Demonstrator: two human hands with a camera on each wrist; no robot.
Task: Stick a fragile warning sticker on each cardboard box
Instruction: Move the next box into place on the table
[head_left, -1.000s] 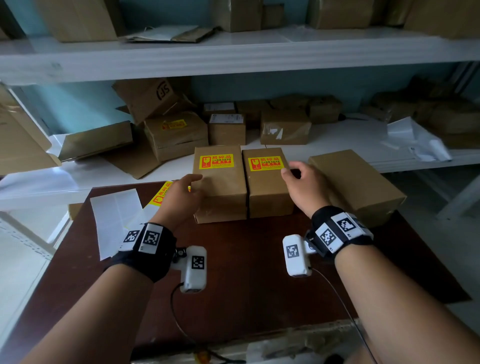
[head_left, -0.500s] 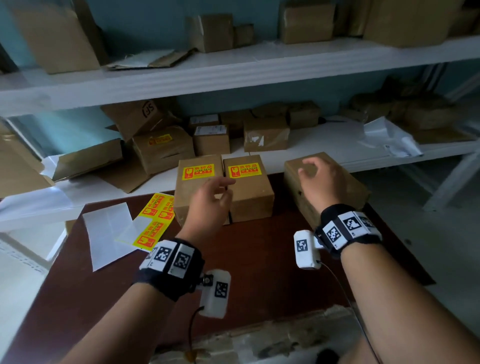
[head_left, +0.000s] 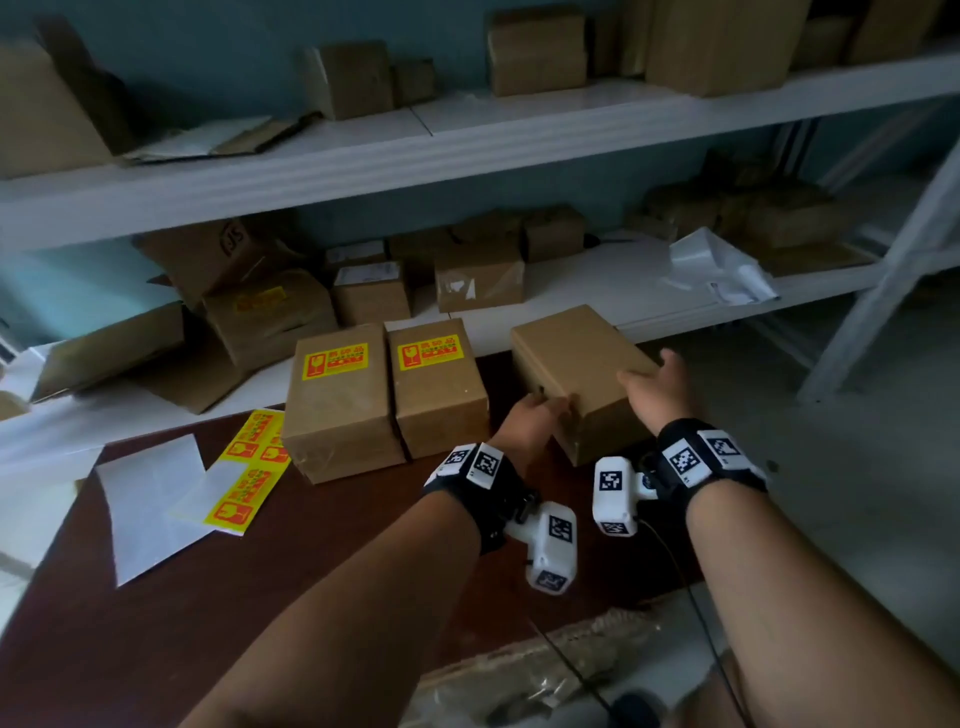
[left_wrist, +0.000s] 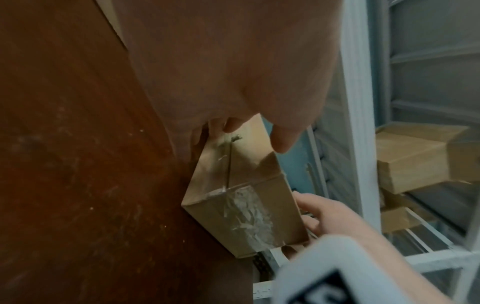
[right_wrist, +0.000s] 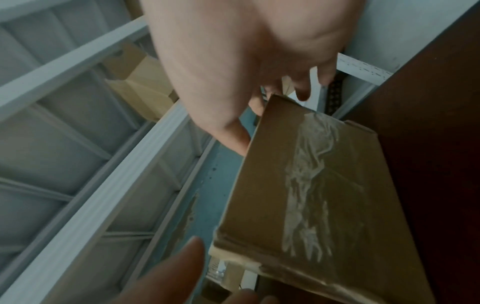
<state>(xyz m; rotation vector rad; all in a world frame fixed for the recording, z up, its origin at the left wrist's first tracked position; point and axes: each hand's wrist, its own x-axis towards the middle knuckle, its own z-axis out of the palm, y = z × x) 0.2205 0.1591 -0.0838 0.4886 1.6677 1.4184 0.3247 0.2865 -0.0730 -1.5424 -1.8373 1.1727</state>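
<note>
A plain cardboard box (head_left: 571, 358) with no sticker lies at the right of the brown table (head_left: 322, 561). My left hand (head_left: 543, 402) grips its near left edge, fingers curled onto the cardboard. Across from it, my right hand (head_left: 649, 371) holds the right side, thumb on top. The left wrist view shows the taped end of the box (left_wrist: 241, 216) under my left hand (left_wrist: 249, 133). In the right wrist view my right hand (right_wrist: 270, 115) clasps the box (right_wrist: 311, 185). Two boxes with yellow fragile stickers (head_left: 340, 400) (head_left: 436, 384) stand side by side left of it.
Yellow sticker sheets (head_left: 249, 467) and white backing paper (head_left: 150, 499) lie on the table's left part. Behind the table runs a white shelf (head_left: 597, 306) with several cardboard boxes. The table's right edge falls just past the plain box.
Both hands have left the two stickered boxes and moved right. They now hold the plain box, which the right hand touched alone half a second ago.
</note>
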